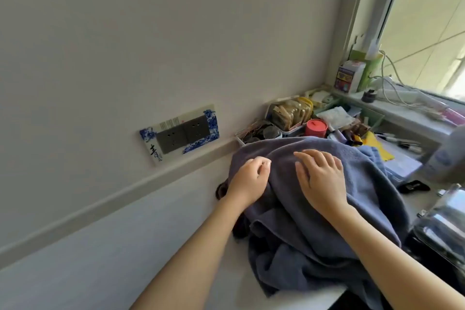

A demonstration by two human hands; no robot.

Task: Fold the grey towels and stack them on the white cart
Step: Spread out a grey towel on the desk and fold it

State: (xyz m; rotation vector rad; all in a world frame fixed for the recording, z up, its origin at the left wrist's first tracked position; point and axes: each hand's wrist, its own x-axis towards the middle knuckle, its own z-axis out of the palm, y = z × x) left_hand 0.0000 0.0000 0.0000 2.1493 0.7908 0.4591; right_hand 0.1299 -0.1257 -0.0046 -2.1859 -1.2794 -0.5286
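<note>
A blue-grey towel (314, 234) lies in a rumpled heap on a white surface (297, 302) by the wall, its lower folds hanging over the front edge. My left hand (249, 181) rests on the towel's upper left part with the fingers curled in; whether it pinches the cloth I cannot tell. My right hand (319, 178) lies flat on top of the towel, fingers spread and pointing to the far side. A dark cloth (224, 190) peeks out from under the towel's left edge.
Behind the towel stand trays of small items, a red round tin (316, 128), pens and a yellow cloth (377, 146). A window sill (392, 108) with boxes and cables runs at the right. Shiny metal objects (442, 224) sit at the right edge. A socket plate (180, 133) is on the wall.
</note>
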